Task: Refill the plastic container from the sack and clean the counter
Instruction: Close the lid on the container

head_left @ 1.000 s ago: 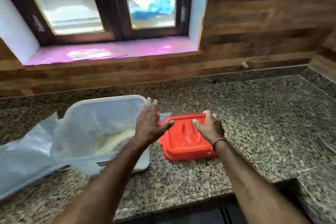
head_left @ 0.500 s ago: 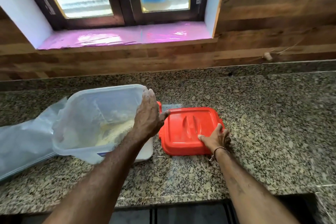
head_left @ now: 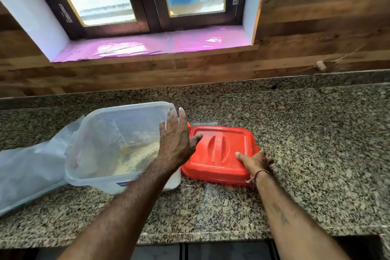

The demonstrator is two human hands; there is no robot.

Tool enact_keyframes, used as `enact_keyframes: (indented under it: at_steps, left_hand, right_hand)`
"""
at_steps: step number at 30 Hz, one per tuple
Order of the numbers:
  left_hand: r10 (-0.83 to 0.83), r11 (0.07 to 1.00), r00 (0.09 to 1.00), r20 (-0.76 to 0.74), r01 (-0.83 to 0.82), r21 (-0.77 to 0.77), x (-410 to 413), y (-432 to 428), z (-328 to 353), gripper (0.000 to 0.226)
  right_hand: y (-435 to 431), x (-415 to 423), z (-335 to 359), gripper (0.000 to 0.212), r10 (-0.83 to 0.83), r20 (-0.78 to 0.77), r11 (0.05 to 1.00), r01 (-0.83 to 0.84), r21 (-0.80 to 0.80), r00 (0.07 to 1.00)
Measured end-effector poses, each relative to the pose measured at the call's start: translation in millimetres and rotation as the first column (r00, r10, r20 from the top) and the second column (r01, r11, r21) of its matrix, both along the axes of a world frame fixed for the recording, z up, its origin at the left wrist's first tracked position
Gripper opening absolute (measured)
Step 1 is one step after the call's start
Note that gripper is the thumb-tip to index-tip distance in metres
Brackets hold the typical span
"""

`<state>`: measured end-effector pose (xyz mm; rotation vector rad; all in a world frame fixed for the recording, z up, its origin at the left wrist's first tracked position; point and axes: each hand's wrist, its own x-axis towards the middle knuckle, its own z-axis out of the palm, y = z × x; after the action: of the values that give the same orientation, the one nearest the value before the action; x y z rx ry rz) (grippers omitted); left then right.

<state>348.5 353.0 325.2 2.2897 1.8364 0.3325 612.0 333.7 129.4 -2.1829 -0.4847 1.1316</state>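
Note:
A translucent plastic container (head_left: 109,133) stands tilted on the counter left of centre, with pale flour in its bottom. My left hand (head_left: 176,141) lies flat against its right wall, fingers straight and apart. Touching the container's right side lies a red lid (head_left: 215,150), flat on the counter. My right hand (head_left: 256,161) grips the lid's near right corner, thumb on top and fingers hidden under the edge. A clear plastic sack (head_left: 29,175) lies slack to the left, partly behind the container.
The speckled granite counter (head_left: 316,133) stretches to the right, with its front edge near the bottom of the view. A wooden wall and a window sill covered in pink film (head_left: 147,46) rise behind it.
My right hand slid from the top of the red lid to its near right corner and took hold. My left hand stayed against the container.

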Motion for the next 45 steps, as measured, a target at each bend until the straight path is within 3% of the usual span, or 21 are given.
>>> enact_keyframes:
  at_steps: [2, 4, 6, 11, 15, 18, 21, 23, 26, 29, 31, 33, 36, 40, 45]
  left_hand:
    - [-0.011, 1.0, 0.999, -0.032, 0.011, 0.004, -0.6, -0.2, 0.1, 0.099]
    - [-0.024, 1.0, 0.997, -0.075, 0.025, 0.016, -2.2, 0.8, 0.3, 0.098]
    - [-0.036, 0.998, 0.994, -0.107, 0.04, 0.039, -4.1, 1.4, 0.2, 0.097]
    - [-0.083, 0.991, 0.98, -0.18, 0.099, 0.085, -5.1, 0.1, -0.7, 0.092]
    - [-0.109, 0.991, 0.96, -0.256, 0.125, 0.047, -4.9, 0.7, 1.2, 0.094]
    - [-0.118, 0.993, 0.972, -0.204, 0.119, -0.008, -6.5, 3.0, 2.9, 0.105]
    - [-0.121, 0.99, 0.993, 0.014, 0.122, -0.073, -11.7, 6.6, 13.4, 0.124]
    - [-0.073, 0.988, 0.953, 0.293, 0.109, -0.107, -18.7, 10.2, 24.5, 0.125]
    - [0.103, 0.989, 0.711, 0.696, 0.005, -0.151, -40.3, 18.1, 47.2, 0.118]
    - [0.134, 0.99, 0.411, 0.902, -0.028, -0.135, -79.7, 24.3, 74.9, 0.106]
    - [0.145, 0.989, 0.313, 0.938, -0.08, -0.127, -113.8, 26.9, 87.1, 0.091]
    - [0.161, 0.984, 0.298, 0.941, -0.122, -0.13, -152.6, 28.1, 86.7, 0.092]
    - [0.235, 0.963, 0.314, 0.92, -0.204, -0.177, -207.9, 21.1, 71.8, 0.092]
    - [0.401, 0.899, 0.381, 0.833, -0.336, -0.28, -260.6, 13.0, 40.7, 0.099]
    - [0.483, 0.871, 0.458, 0.747, -0.337, -0.357, -272.7, 14.0, 14.4, 0.106]
  right_hand:
    - [-9.9, -6.7, 28.6, 0.096, -0.058, -0.101, 0.995, 0.066, 0.078, 0.993]
    - [-22.3, -20.6, 68.6, 0.07, -0.088, -0.217, 0.98, 0.124, 0.158, 0.972]
    - [-25.5, -23.5, 82.2, 0.057, -0.09, -0.261, 0.961, 0.152, 0.23, 0.961]
    - [-29.4, -6.7, 93.3, 0.065, -0.179, -0.203, 0.923, 0.236, 0.303, 0.963]
    - [-36.7, 20.4, 110.8, 0.066, -0.26, -0.301, 0.854, 0.364, 0.372, 0.918]
    - [-40.3, 32.9, 129.1, 0.063, -0.245, -0.404, 0.809, 0.415, 0.415, 0.881]
    - [-35.9, 30.3, 158.1, 0.061, -0.165, -0.471, 0.779, 0.408, 0.477, 0.866]
    - [-28.4, 20.1, 184.6, 0.055, -0.102, -0.491, 0.749, 0.391, 0.534, 0.865]
    - [-14.0, -9.9, 223.5, 0.049, 0.047, -0.481, 0.729, 0.299, 0.616, 0.876]
    - [1.4, -55.9, 251.3, 0.04, 0.164, -0.485, 0.727, 0.227, 0.648, 0.859]
    - [11.2, -93.2, 263.6, 0.041, 0.182, -0.468, 0.742, 0.191, 0.643, 0.865]
    - [18.6, -131.0, 269.1, 0.043, 0.206, -0.402, 0.759, 0.114, 0.641, 0.892]
    - [24.6, -183.0, 262.5, 0.04, 0.228, -0.252, 0.763, -0.012, 0.647, 0.94]
    - [18.8, -233.1, 243.0, 0.052, 0.235, -0.015, 0.785, -0.18, 0.593, 0.972]
    - [5.4, -252.2, 226.1, 0.06, 0.173, 0.145, 0.834, -0.223, 0.505, 0.974]
